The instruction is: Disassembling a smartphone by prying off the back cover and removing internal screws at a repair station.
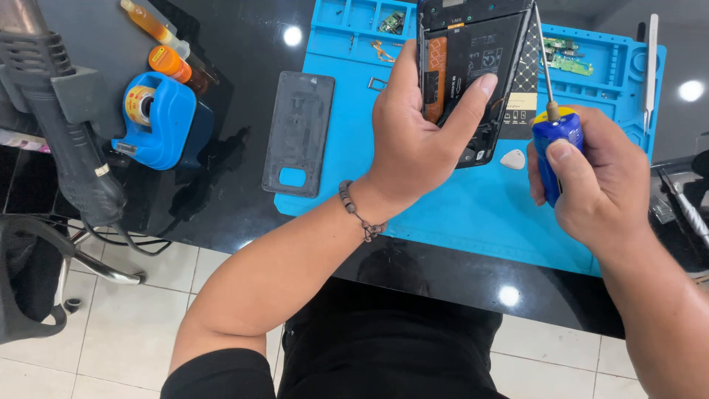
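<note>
So the person is gripping an opened-up phone [469, 74] in the left hand [413, 140], fingers wrapped round its lower edge and thumb resting on the dark battery, holding it tilted up over the blue repair mat [458, 207]. The right hand [598, 185] is closed tight round one blue-handled screwdriver [555, 140], with the shaft running up along the phone's right edge, tip near the top corner. Looks like they're working on a screw or seam in mid-teardown, and the next bit probably needs a steady tip and light pressure so it doesn't slip onto the board. Count-wise: one phone, one screwdriver, one grey back cover [298, 133] lying at the mat's left edge, one white pick [512, 159], one blue tape dispenser [155, 122], and one hot-air wand [59, 111] at far left.
</note>
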